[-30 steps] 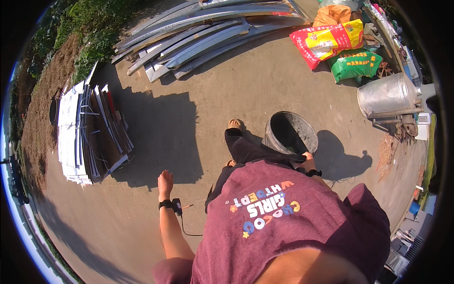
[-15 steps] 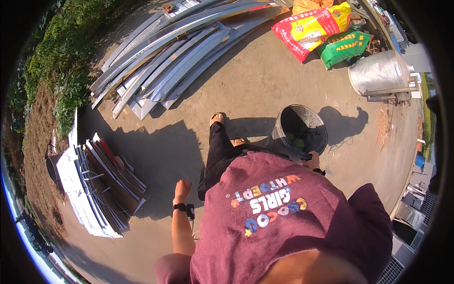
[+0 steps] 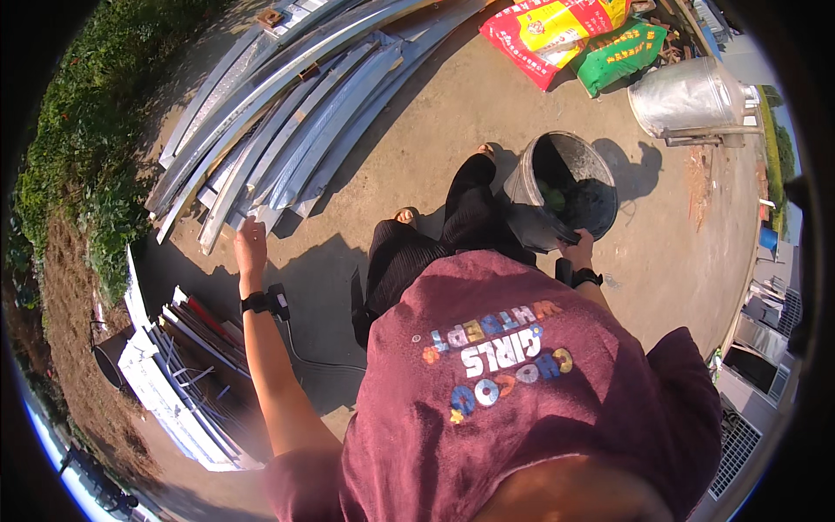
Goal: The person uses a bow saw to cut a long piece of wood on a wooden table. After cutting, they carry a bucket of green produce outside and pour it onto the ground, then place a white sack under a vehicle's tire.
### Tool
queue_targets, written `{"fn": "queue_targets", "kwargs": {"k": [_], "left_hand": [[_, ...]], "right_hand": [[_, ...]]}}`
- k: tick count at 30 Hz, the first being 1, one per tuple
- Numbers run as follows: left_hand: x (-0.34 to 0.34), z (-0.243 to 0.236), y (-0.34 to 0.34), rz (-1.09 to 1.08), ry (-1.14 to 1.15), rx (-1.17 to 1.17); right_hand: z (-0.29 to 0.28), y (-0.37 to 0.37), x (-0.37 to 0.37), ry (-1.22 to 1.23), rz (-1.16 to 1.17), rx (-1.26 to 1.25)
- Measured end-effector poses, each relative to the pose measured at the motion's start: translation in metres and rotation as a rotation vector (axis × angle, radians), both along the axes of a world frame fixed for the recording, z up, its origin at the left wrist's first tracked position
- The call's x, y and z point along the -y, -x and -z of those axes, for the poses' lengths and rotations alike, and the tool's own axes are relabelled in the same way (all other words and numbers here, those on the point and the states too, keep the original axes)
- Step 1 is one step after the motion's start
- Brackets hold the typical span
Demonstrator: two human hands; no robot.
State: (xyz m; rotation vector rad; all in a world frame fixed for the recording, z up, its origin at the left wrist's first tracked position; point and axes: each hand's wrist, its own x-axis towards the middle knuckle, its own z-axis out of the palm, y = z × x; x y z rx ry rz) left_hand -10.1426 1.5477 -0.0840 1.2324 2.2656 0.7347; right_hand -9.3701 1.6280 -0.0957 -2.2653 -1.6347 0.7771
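My right hand [image 3: 578, 250] is closed on the near rim of a dark bucket [image 3: 522, 196], which tilts beside my right leg. Inside the bucket lie some green round things [image 3: 553, 198], partly in shadow. Out to the left, my left hand [image 3: 251, 248] is held away from my body with its fingers loosely bent, and nothing shows in it. It appears over the near ends of the long metal strips in the picture, apparently without touching them. Both wrists wear black bands, and a cable runs from the left one.
Long metal strips [image 3: 335, 130] lie piled ahead on the left. A stack of white and brown panels [image 3: 178, 391] stands near left. Ahead right are a red-yellow sack [image 3: 557, 30], a green sack [image 3: 622, 56] and a silvery metal drum [image 3: 687, 96]. Greenery [image 3: 96, 130] borders the far left.
My left hand has swung forward and outward to the left. My legs have changed position in a step. The bucket stays in my right hand, and the strips and sacks have shifted in view.
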Motion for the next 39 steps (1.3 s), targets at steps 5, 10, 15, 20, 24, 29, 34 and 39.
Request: {"fn": "queue_targets", "kwargs": {"k": [5, 10, 15, 20, 24, 29, 34, 39], "left_hand": [[0.064, 0.016, -0.048, 0.239, 0.373, -0.05], [0.132, 0.033, -0.076, 0.356, 0.673, 0.031], [0.096, 0.025, -0.092, 0.419, 0.689, -0.014], [-0.039, 0.012, -0.103, 0.451, 0.546, -0.028], [-0.143, 0.001, -0.11, 0.452, 0.319, -0.15], [-0.222, 0.011, -0.16, 0.416, 0.171, -0.05], [-0.288, 0.023, -0.238, 0.851, 0.602, -0.13], [-0.393, 0.012, -0.313, 1.03, 0.484, 0.037]], "right_hand": [[-0.043, 0.014, -0.024, -0.119, 0.079, 0.082], [-0.035, -0.036, -0.02, 0.111, 0.757, -0.682], [0.027, -0.064, 0.021, 0.075, 0.539, -0.357], [0.019, -0.046, 0.05, 0.269, 1.3, -1.157], [-0.003, -0.033, 0.048, 0.239, 0.533, -0.105], [0.014, -0.058, 0.044, 0.242, 0.516, -0.011], [0.018, -0.082, 0.069, -0.164, 1.408, -1.194], [0.008, -0.079, 0.069, -0.344, 1.893, -1.231]]}}
